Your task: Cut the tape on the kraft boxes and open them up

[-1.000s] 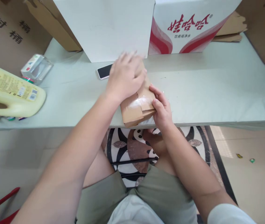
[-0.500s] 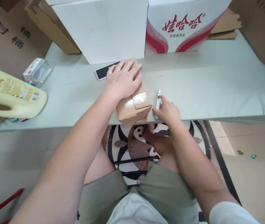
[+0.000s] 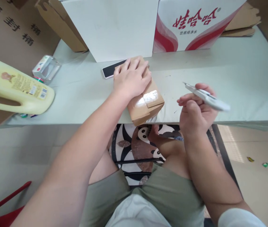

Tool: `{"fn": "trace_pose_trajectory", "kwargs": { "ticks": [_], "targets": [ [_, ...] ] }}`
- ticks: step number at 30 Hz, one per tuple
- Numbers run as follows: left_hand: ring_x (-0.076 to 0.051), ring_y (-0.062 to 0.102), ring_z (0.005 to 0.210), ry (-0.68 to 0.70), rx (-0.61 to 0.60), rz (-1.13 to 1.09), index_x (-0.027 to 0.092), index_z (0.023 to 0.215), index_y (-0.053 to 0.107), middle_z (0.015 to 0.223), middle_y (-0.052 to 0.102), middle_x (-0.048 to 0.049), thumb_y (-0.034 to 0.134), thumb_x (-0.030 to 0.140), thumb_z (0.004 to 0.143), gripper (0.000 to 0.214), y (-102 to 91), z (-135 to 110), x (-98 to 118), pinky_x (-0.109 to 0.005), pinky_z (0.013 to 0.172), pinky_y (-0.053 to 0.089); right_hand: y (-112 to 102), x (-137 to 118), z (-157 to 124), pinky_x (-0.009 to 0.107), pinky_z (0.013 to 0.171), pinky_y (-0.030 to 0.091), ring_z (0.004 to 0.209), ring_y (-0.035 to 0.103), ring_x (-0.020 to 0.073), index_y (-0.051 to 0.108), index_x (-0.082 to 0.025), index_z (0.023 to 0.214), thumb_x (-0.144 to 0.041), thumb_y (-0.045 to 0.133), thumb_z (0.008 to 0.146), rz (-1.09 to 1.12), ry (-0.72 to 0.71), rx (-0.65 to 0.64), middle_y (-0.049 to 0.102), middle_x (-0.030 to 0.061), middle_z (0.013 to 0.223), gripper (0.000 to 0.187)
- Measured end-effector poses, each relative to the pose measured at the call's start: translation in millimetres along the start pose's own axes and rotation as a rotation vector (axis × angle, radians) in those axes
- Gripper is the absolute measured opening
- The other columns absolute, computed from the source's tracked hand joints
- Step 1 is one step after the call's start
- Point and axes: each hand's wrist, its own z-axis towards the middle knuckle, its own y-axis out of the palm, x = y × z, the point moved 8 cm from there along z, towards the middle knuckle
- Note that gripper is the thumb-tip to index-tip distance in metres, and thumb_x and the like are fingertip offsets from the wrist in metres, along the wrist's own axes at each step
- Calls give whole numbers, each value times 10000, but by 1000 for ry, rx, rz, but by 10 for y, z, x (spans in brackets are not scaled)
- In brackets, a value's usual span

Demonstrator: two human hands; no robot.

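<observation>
A small brown cardboard box [image 3: 146, 105] with clear tape over its flap lies at the near edge of the pale table [image 3: 230, 78]. My left hand [image 3: 132, 77] rests flat on top of the box, fingers stretched out and pressing it down. My right hand [image 3: 196, 110] is lifted to the right of the box and is closed around a white utility knife [image 3: 207, 97], whose blade tip points left towards the box. A gap separates the knife from the box.
A black phone [image 3: 110, 70] lies just behind the box. A white carton [image 3: 110, 28] and a red-and-white printed carton [image 3: 195, 23] stand at the back. A yellow jug [image 3: 15, 86] and a clear plastic case [image 3: 46, 67] lie at left. Brown cartons flank the table.
My right hand left the box's flap, took the white knife from the table beside the box and raised it to the right. My left hand settled flat on the box.
</observation>
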Motion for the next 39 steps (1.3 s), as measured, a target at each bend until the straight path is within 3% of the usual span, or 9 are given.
{"fn": "trace_pose_trajectory", "kwargs": {
  "ticks": [2, 5, 11, 17, 24, 33, 36, 39],
  "targets": [
    [-385, 216, 1618, -5, 36, 0, 441, 1443, 632, 1637, 521, 30, 533, 466, 955, 499, 15, -7, -2, -622, 1321, 74, -40, -167, -57, 343, 583, 462, 585, 539, 163, 632, -304, 1061, -580, 596, 952, -3, -62, 65, 544, -17, 698, 299],
    [-386, 223, 1614, -18, 62, 11, 440, 1447, 624, 1630, 525, 28, 491, 453, 980, 486, 18, -32, 6, -643, 1312, 72, 21, -382, -129, 322, 510, 367, 511, 443, 139, 641, -275, 867, -542, 543, 1006, 38, -135, 42, 489, -22, 628, 317],
    [-366, 212, 1628, -43, 68, -43, 436, 1440, 620, 1629, 520, 43, 444, 388, 1002, 474, -16, -73, -15, -628, 1319, 55, 310, -618, -193, 298, 463, 350, 458, 436, 120, 668, -255, 889, -241, 557, 915, -65, -275, -202, 530, -43, 590, 115],
    [-360, 208, 1631, -31, 73, -31, 438, 1431, 617, 1615, 530, 42, 458, 371, 1000, 465, 11, -54, -33, -619, 1316, 69, 372, -823, -295, 313, 510, 399, 478, 429, 133, 649, -273, 855, -131, 590, 836, -275, -408, -182, 524, -49, 565, 155],
    [-378, 179, 1639, -40, 54, -68, 426, 1420, 633, 1612, 537, 30, 450, 356, 992, 470, 0, -96, 43, -635, 1317, 31, 437, -742, -296, 252, 434, 352, 409, 423, 87, 618, -260, 832, -117, 565, 824, -190, -326, -207, 508, -84, 537, 153],
    [-385, 241, 1615, -39, 76, -25, 388, 1393, 665, 1590, 570, 14, 443, 310, 985, 471, -36, -131, 89, -635, 1311, 10, 354, -863, -275, 238, 404, 312, 394, 421, 81, 631, -257, 798, -91, 570, 800, -239, -334, -211, 498, -91, 500, 177],
    [-376, 237, 1615, -27, 75, -42, 407, 1436, 627, 1592, 565, 17, 450, 334, 983, 492, -22, -116, 62, -628, 1316, 15, 349, -812, -301, 239, 399, 320, 383, 421, 83, 644, -253, 810, -101, 564, 808, -228, -263, -227, 493, -93, 489, 172],
    [-368, 234, 1622, -8, 119, -121, 437, 1509, 545, 1628, 512, 6, 477, 374, 973, 545, -7, -74, -32, -614, 1322, 37, 211, -767, -343, 265, 407, 332, 409, 466, 105, 659, -257, 802, -155, 567, 847, -177, -182, -168, 555, -59, 538, 145]
  ]
}}
